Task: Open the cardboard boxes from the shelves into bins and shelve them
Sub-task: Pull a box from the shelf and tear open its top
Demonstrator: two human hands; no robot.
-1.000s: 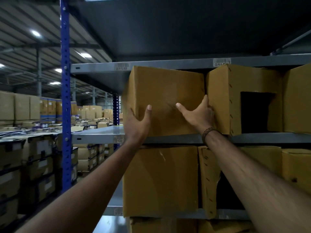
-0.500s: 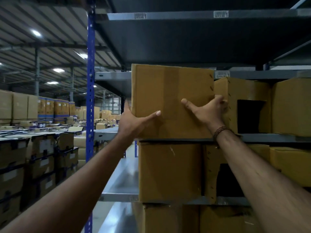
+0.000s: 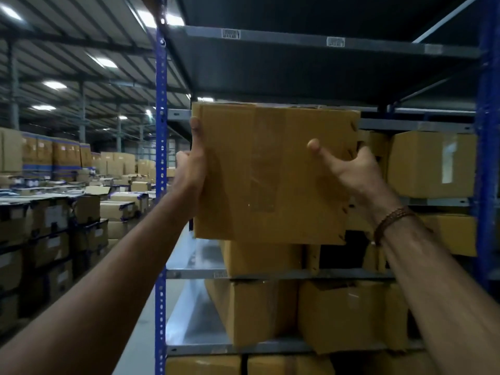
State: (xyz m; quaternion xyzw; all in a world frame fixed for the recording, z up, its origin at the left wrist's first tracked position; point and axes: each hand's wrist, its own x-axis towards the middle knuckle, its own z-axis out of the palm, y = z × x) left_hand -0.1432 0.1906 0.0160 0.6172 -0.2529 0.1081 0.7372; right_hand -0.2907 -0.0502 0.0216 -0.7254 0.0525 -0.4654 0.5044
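The shelving rack fills the right half of the view, its blue upright post marking the left edge and a second blue post the right. Left of the rack the warehouse floor is packed with stacked boxes. Inside the rack, the bay under the dark top shelf stands open above the box in hand, while the lower shelves are filled with cardboard boxes set close together, with bare metal shelf only along their left side.

The cardboard box is held out in front of the rack at chest-to-head height, its taped face toward the camera and its bottom edge clear of the box below. The left hand grips its left edge, thumb on the front and fingers curled round the side. The right hand holds the right edge, thumb spread across the front face, fingers wrapped behind; a beaded bracelet sits on that wrist.

Half a second ago the box still sat on its shelf beside its neighbour; it has since come forward off the shelf and looms larger, and the left hand has shifted from under the lower corner up along the side.
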